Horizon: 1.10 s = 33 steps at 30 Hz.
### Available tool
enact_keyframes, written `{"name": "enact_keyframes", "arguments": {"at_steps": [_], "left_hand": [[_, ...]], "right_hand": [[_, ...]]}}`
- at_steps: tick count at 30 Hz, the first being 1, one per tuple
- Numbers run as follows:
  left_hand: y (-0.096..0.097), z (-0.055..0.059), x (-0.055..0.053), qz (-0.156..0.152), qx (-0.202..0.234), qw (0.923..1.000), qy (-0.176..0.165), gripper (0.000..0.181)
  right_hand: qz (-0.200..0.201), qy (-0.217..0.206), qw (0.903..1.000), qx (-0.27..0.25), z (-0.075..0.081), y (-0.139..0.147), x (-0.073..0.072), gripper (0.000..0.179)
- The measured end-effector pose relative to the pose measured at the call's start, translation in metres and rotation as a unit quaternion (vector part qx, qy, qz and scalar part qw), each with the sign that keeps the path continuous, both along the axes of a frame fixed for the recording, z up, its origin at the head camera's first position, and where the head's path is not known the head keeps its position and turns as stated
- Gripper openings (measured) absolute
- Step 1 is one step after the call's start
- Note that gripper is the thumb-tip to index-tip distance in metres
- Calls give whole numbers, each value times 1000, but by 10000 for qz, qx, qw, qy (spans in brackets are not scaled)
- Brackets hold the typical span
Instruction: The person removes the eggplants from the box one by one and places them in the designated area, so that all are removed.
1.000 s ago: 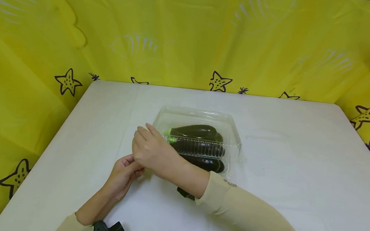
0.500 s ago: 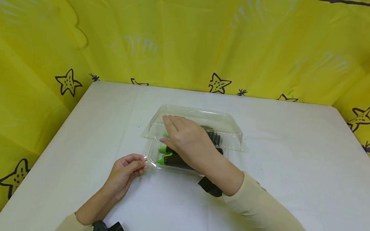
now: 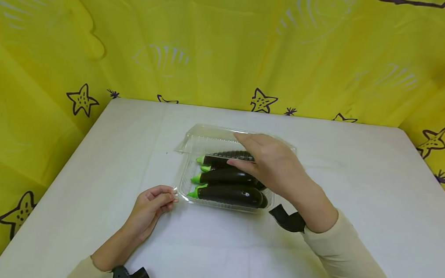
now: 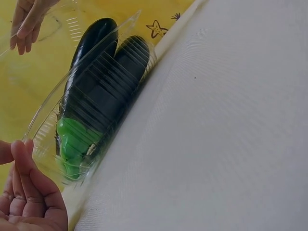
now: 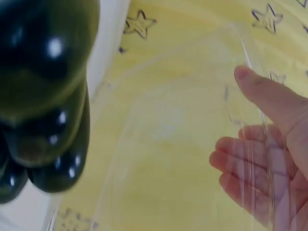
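Observation:
A clear plastic clamshell box (image 3: 220,206) holds several dark eggplants (image 3: 229,194) with green stem ends, lying side by side. Its hinged lid (image 3: 207,132) is tilted up toward the back. My left hand (image 3: 153,204) pinches the box's front left corner between thumb and fingers. Over the right side of the box, my right hand (image 3: 277,166) has its thumb at the lid's front edge and its fingers on the outer side, seen through the plastic in the right wrist view. Thumb and fingers stand apart. The right hand hides the eggplants' far right ends.
A white table (image 3: 345,189) surrounds the box. Behind and beside it hangs a yellow cloth (image 3: 230,47) printed with starfish and fish. A black wrist camera mount (image 3: 130,277) is on the left wrist and another black mount (image 3: 288,218) on the right.
My right hand has moved from near the left hand to the right along the lid. The lid's front edge has risen toward the back, uncovering more eggplants. The left hand has stayed at the corner.

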<state>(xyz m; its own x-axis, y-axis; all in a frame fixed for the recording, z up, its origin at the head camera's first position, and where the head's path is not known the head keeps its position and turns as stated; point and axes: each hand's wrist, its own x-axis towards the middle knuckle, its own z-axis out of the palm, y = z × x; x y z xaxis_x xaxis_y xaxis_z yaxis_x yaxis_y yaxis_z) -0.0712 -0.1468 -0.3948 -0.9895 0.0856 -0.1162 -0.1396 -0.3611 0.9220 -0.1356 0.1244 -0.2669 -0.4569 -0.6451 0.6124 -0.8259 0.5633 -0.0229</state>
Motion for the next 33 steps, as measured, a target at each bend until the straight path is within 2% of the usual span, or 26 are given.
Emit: {"name": "enact_keyframes", "arguments": {"at_steps": [6, 12, 16, 19, 21, 23, 25, 28, 31, 33], "left_hand": [[1, -1, 0, 29, 31, 10000, 41, 19], [2, -1, 0, 79, 36, 10000, 21, 19], [2, -2, 0, 106, 12, 9999, -15, 18], [1, -2, 1, 132, -6, 9999, -33, 17], [1, -2, 1, 152, 0, 9999, -39, 17], [1, -2, 1, 164, 8, 9999, -38, 17], [1, -2, 2, 175, 23, 9998, -36, 18], [1, -2, 2, 189, 31, 9998, -33, 18], [1, -2, 1, 191, 33, 9998, -21, 18], [2, -2, 1, 185, 48, 9998, -15, 19]], "right_hand": [[-82, -167, 9990, -405, 6, 21, -7, 52], [-428, -469, 9953, -737, 13, 43, -14, 56], [-552, -641, 9907, -1068, 14, 54, -20, 49], [-457, -720, 9832, -1615, 11, 60, -27, 47], [-355, -907, 9732, -2084, 7, 62, -32, 45], [-270, -1353, 9531, -2694, 3, 64, -38, 41], [-242, -1876, 9222, -3372, -3, 66, -45, 36], [10, -2621, 8571, -4435, -12, 67, -57, 29], [379, -3013, 7890, -5342, -21, 67, -69, 25], [614, -3164, 7525, -5743, -25, 66, -75, 25]]}}
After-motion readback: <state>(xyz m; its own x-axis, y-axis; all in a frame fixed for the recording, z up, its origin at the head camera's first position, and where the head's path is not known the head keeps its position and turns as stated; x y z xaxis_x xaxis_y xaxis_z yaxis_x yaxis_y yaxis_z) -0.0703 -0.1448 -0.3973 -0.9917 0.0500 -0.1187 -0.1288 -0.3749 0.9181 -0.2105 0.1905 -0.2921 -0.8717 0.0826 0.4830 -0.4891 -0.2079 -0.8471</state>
